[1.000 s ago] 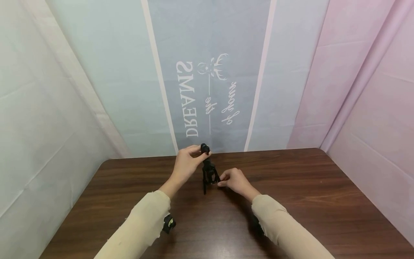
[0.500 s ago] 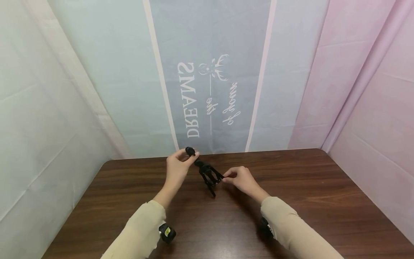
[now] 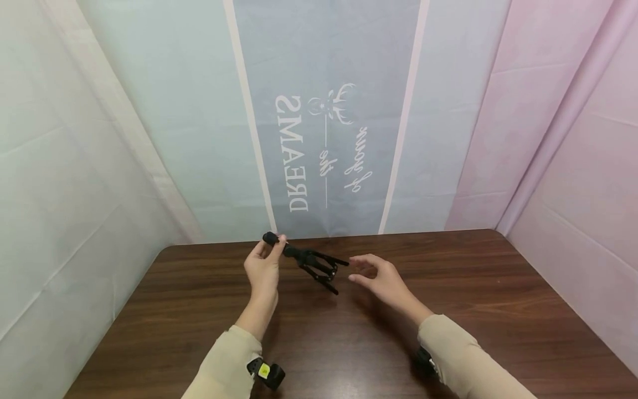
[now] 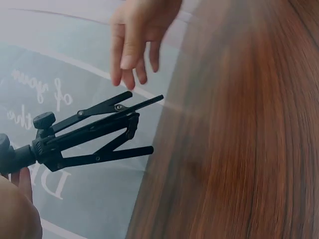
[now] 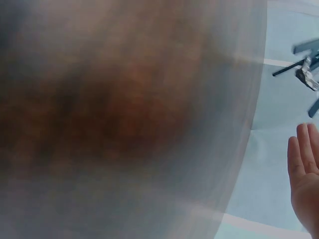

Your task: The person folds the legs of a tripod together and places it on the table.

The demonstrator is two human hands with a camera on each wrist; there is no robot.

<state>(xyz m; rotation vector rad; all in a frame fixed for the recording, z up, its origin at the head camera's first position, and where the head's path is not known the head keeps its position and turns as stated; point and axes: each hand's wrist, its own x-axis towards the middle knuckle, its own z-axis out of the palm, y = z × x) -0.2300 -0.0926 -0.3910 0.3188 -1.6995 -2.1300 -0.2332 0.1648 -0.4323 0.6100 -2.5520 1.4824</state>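
Note:
A small black tripod (image 3: 311, 261) is held up above the table, tilted nearly sideways, its legs partly spread and pointing right. My left hand (image 3: 263, 271) pinches it near its head end between thumb and fingers. In the left wrist view the tripod's (image 4: 94, 134) hinged legs, braces and a side knob show clearly. My right hand (image 3: 384, 280) is beside the leg tips, thumb and fingers apart, holding nothing. The right wrist view catches part of the right hand (image 5: 305, 174) with fingers extended, below the leg ends (image 5: 309, 74).
Beneath both hands lies a dark wood-grain table (image 3: 329, 343). A fabric backdrop (image 3: 319, 66) with mirrored white lettering hangs behind its far edge. Black wrist cameras sit at the left sleeve (image 3: 266, 372) and the right sleeve (image 3: 426, 359).
My left hand has moved left and tipped the tripod from upright to nearly sideways. My right hand has let go of a tripod leg, spread its fingers and shifted right.

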